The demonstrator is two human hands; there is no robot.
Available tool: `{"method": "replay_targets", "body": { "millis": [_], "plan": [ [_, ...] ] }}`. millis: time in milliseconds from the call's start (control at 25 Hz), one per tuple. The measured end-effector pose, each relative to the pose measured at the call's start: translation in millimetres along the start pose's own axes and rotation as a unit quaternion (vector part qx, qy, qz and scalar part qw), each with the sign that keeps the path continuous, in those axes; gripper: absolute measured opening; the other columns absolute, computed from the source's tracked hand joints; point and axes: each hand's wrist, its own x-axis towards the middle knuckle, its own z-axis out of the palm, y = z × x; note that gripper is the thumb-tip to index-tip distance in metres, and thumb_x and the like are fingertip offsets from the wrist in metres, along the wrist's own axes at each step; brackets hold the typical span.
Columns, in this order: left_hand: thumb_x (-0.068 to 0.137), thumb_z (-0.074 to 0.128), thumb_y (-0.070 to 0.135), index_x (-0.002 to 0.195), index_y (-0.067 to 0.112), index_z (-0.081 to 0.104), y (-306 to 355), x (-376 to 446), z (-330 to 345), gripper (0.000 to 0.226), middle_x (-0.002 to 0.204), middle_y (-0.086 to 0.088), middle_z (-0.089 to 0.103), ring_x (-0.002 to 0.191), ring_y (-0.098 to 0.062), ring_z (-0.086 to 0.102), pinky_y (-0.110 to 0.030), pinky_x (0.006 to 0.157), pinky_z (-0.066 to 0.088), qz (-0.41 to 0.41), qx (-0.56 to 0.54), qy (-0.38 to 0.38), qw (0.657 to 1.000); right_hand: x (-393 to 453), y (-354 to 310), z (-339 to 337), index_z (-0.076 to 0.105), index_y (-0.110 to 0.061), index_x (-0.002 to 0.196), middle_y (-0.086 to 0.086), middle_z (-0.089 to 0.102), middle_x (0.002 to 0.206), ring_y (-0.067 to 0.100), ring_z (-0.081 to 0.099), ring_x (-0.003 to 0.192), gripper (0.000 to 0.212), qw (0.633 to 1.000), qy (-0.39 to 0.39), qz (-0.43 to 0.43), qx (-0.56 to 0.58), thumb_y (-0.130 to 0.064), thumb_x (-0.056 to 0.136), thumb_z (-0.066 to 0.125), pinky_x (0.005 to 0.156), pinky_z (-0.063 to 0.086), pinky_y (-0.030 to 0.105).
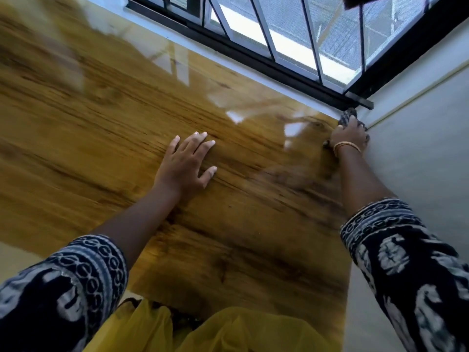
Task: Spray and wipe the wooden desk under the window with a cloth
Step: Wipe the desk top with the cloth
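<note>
Start at the far left: the wooden desk (106,138) runs off under the window (291,39), and that whole left stretch is smeared by motion blur, so you cannot judge from here whether it is wiped or not; no spray bottle shows anywhere in view, so the spraying step looks behind you, though that is a judgement only; your patterned sleeve (63,288) comes in at the lower left, and your left hand (186,165) lies flat on the middle of the desk, fingers straight and spread, holding nothing, bracing you as you lean; the wood just right of it is glossy and carries pale reflections of the window bars, which may be a wet film or only the finish; further right, your right hand (351,135), with a gold bangle (346,147) at the wrist, is pressed down in the far right corner where desk, window frame and grey wall (418,153) meet; its fingers curl over the dark cloth (348,116), a bunch of which pokes out beyond the fingertips, touching the desk right at the corner; so you are in the wiping stage, working the far right corner; the near right edge and the blurred left part probably remain to be gone over
</note>
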Motion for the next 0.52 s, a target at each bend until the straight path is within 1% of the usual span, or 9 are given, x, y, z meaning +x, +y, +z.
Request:
{"method": "replay_targets", "body": {
  "millis": [120, 240, 320, 400, 440, 480, 520],
  "plan": [
    [0.085, 0.033, 0.057, 0.145, 0.021, 0.036, 0, 0, -2, 0.070, 0.155, -0.005, 0.033, 0.146, -0.022, 0.024, -0.051, 0.118, 0.015, -0.001, 0.007, -0.008, 1.000, -27, 0, 8, 0.025, -0.021, 0.154, 0.014, 0.025, 0.160, 0.034, 0.021, 0.147, 0.056, 0.996, 0.029, 0.078, 0.027, -0.032, 0.100, 0.036, 0.119, 0.018, 0.050],
    [0.084, 0.032, 0.058, 0.145, 0.020, 0.037, -1, 1, -2, 0.071, 0.154, -0.007, 0.034, 0.146, -0.024, 0.027, -0.052, 0.117, 0.016, 0.001, 0.005, -0.016, 1.000, -75, 6, 14, 0.028, -0.020, 0.153, 0.015, 0.029, 0.158, 0.034, 0.024, 0.147, 0.056, 0.990, 0.081, 0.111, 0.030, -0.032, 0.099, 0.038, 0.118, 0.019, 0.053],
    [0.086, 0.038, 0.055, 0.145, 0.019, 0.037, 0, 1, 0, 0.068, 0.153, -0.007, 0.034, 0.145, -0.025, 0.028, -0.053, 0.117, 0.017, 0.004, 0.005, -0.018, 1.000, -85, 5, 20, 0.033, -0.020, 0.151, 0.017, 0.032, 0.156, 0.035, 0.027, 0.145, 0.055, 0.987, 0.104, 0.115, 0.035, -0.031, 0.098, 0.039, 0.117, 0.020, 0.054],
    [0.088, 0.046, 0.051, 0.144, 0.019, 0.038, 0, 2, 0, 0.065, 0.153, -0.008, 0.035, 0.145, -0.026, 0.028, -0.053, 0.116, 0.017, 0.009, 0.007, -0.013, 1.000, -82, -13, 22, 0.036, -0.020, 0.150, 0.019, 0.035, 0.154, 0.038, 0.029, 0.143, 0.054, 0.982, 0.126, 0.134, 0.050, -0.032, 0.098, 0.039, 0.116, 0.022, 0.053],
    [0.088, 0.047, 0.050, 0.144, 0.018, 0.038, -1, 2, 0, 0.065, 0.153, -0.008, 0.035, 0.145, -0.026, 0.028, -0.053, 0.116, 0.017, 0.011, 0.007, -0.012, 1.000, -89, -28, 10, 0.036, -0.020, 0.150, 0.020, 0.036, 0.153, 0.039, 0.031, 0.141, 0.055, 0.984, 0.116, 0.127, 0.044, -0.035, 0.097, 0.036, 0.114, 0.024, 0.052],
    [0.088, 0.046, 0.050, 0.144, 0.018, 0.038, -1, 2, -1, 0.065, 0.153, -0.008, 0.035, 0.145, -0.026, 0.028, -0.053, 0.116, 0.017, 0.010, 0.007, -0.011, 1.000, -100, -45, 6, 0.036, -0.019, 0.150, 0.021, 0.036, 0.152, 0.039, 0.033, 0.140, 0.059, 0.988, 0.115, 0.092, 0.047, -0.040, 0.096, 0.029, 0.113, 0.026, 0.050],
    [0.088, 0.044, 0.052, 0.144, 0.018, 0.037, -1, 1, -1, 0.066, 0.153, -0.008, 0.035, 0.145, -0.026, 0.028, -0.053, 0.117, 0.017, 0.008, 0.008, -0.011, 1.000, -124, -69, -3, 0.035, -0.017, 0.151, 0.023, 0.035, 0.152, 0.040, 0.034, 0.139, 0.064, 0.996, 0.081, 0.030, 0.037, -0.044, 0.094, 0.019, 0.112, 0.029, 0.048]
  ]
}}
